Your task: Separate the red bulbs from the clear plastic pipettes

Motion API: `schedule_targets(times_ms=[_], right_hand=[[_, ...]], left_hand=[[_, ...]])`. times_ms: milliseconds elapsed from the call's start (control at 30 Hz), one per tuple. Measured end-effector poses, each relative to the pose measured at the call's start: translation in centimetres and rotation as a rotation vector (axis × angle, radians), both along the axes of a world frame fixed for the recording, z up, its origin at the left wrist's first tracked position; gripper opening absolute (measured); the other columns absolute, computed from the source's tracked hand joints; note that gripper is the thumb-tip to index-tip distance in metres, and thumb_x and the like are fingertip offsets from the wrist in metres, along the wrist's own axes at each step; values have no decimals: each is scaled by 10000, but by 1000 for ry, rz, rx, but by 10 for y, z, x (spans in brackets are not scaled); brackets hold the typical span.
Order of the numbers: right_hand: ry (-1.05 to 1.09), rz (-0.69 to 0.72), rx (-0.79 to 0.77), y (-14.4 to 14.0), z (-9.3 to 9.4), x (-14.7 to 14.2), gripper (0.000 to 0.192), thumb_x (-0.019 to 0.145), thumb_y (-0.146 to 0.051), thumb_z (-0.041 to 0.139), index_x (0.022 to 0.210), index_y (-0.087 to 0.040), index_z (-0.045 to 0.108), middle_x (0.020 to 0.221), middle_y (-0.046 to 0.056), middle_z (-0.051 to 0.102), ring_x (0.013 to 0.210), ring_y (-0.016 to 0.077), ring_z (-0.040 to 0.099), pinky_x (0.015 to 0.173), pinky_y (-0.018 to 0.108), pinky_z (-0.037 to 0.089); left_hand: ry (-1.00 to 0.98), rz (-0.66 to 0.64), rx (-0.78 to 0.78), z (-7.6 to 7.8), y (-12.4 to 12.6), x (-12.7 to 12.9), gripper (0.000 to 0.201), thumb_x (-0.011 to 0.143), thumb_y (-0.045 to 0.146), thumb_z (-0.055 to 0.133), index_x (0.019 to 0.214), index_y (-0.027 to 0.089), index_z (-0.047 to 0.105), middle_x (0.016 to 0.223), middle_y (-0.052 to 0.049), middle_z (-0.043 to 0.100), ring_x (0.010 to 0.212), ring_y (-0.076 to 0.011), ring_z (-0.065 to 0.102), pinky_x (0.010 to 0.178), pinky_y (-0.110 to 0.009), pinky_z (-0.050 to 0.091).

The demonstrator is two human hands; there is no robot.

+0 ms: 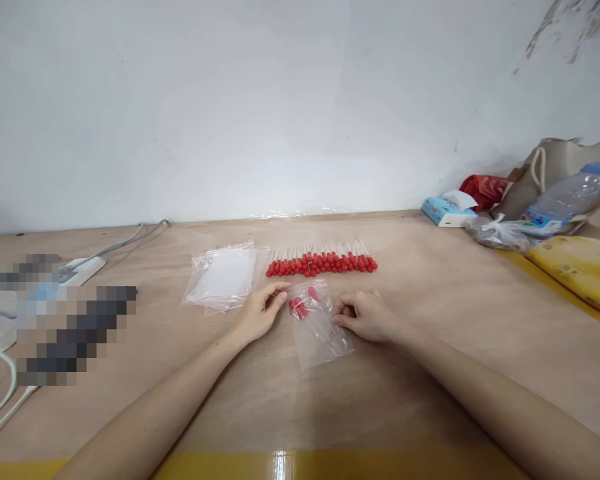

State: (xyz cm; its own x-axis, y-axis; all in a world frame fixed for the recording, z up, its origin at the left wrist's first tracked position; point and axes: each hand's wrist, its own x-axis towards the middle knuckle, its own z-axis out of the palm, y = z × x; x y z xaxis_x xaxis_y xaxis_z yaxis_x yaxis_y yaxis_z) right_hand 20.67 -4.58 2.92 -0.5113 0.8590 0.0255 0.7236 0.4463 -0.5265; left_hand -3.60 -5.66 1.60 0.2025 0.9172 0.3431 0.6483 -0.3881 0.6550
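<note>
Two hands pinching one small clear bag (319, 328) flat on bench (410, 400): left grip (260, 313) at nine o'clock, right grip (365, 315) at three, steadying mouth; red-tipped sticks (321, 261) at twelve.

No legible text anywhere (faint marks on the yellow packet (577, 270), perhaps print, too small).

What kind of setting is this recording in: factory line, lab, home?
Probably a small informal packing bench, not a lab: a bare wooden table against a plain wall, a row of red-tipped sticks, clear zip bags, and personal clutter like a water bottle.
</note>
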Motion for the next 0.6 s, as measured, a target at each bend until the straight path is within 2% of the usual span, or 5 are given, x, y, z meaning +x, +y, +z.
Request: schedule_targets(times_ms=[167,267,333,433,600], right_hand=[[-136,0,372,2,-7,0,115,800,-202,469,739,-187,565,810,38,630,804,189,528,765,360,259],[-129,-91,563,5,-8,3,137,824,-195,432,777,-171,558,840,72,617,833,198,518,798,364,251],[-41,-97,530,5,-7,5,142,832,-263,455,783,-180,559,801,47,618,793,174,531,778,336,269],[25,41,386,1,-6,9,239,795,-431,521,851,-208,588,769,9,627,728,146,550,740,310,290],[-50,143,372,-2,-13,12,376,786,-512,510,1033,-239,589,897,37,615,800,160,556,732,308,315]], left_hand=[[59,8,-127,-2,-3,3,323,854,373,422,1084,189,554,768,-5,627,645,-136,534,615,-268,423],[99,23,-129,-3,-6,5,280,829,407,454,878,177,607,666,12,543,562,-111,460,532,-234,366],[84,47,-84,-4,-8,6,262,805,401,493,748,164,589,701,2,515,594,-107,458,542,-228,363],[25,76,-27,-4,-12,8,239,792,377,520,707,157,557,731,-5,498,621,-106,455,556,-224,362],[-246,-70,-148,0,-20,9,244,791,374,529,693,152,508,722,-5,541,649,-104,482,608,-221,390]])
